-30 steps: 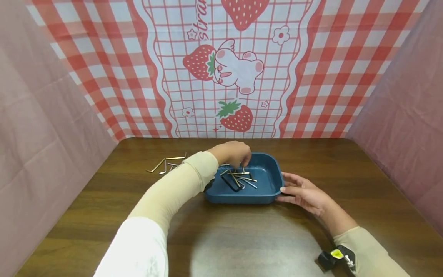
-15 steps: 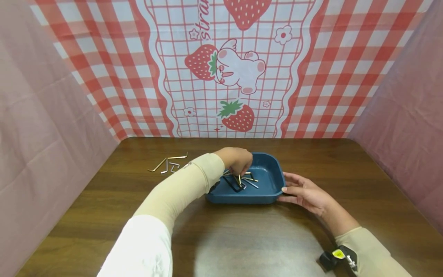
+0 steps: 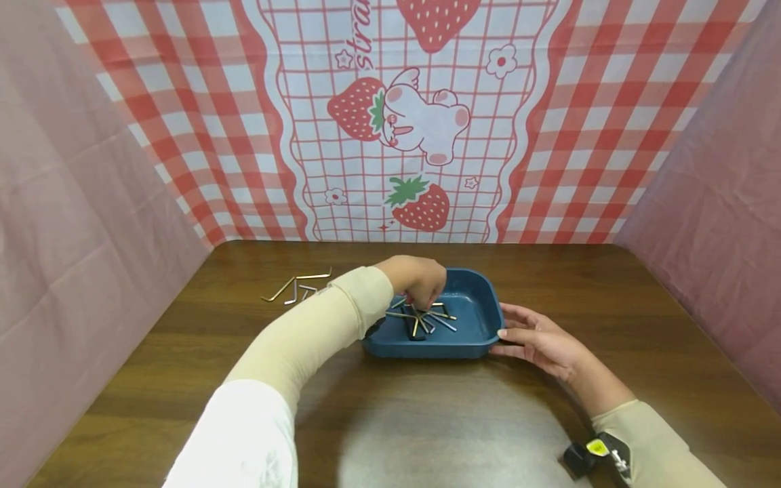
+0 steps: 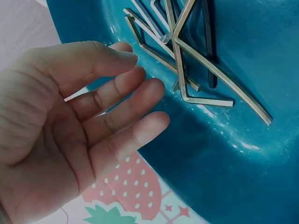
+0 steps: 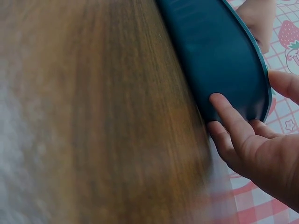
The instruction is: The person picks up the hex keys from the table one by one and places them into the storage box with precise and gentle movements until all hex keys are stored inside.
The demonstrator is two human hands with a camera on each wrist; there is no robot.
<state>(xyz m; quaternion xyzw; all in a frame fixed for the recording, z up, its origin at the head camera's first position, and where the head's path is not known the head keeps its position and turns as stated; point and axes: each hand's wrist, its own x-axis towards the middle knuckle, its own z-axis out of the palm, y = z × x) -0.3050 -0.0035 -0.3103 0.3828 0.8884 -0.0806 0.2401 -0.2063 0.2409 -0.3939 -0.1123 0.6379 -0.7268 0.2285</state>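
A blue tray (image 3: 470, 325) stands on the table with several L-shaped hex keys inside, brass, silver and black. My left hand (image 3: 426, 283) hovers over the pile in the tray. In the left wrist view, the left hand (image 4: 93, 116) has loosely bent fingers with nothing visible between them. Beside those fingertips lie a brass hex key (image 4: 224, 79) and a black hex key (image 4: 209, 46), crossed with others. My right hand (image 3: 543, 342) grips the tray's right end. The right wrist view shows its thumb at the rim and its fingers against the outer wall (image 5: 224, 60).
More hex keys (image 3: 282, 290), brass and silver, lie on the wooden table (image 3: 213, 352) left of the tray, partly behind my left forearm. A checked strawberry cloth (image 3: 421, 135) hangs behind the table, and pink cloth (image 3: 702, 169) hangs at the sides.
My left hand has come down into the tray, and a brass hex key beneath its fingers has been let go onto the pile. The black hex key has shifted. My right hand stays put.
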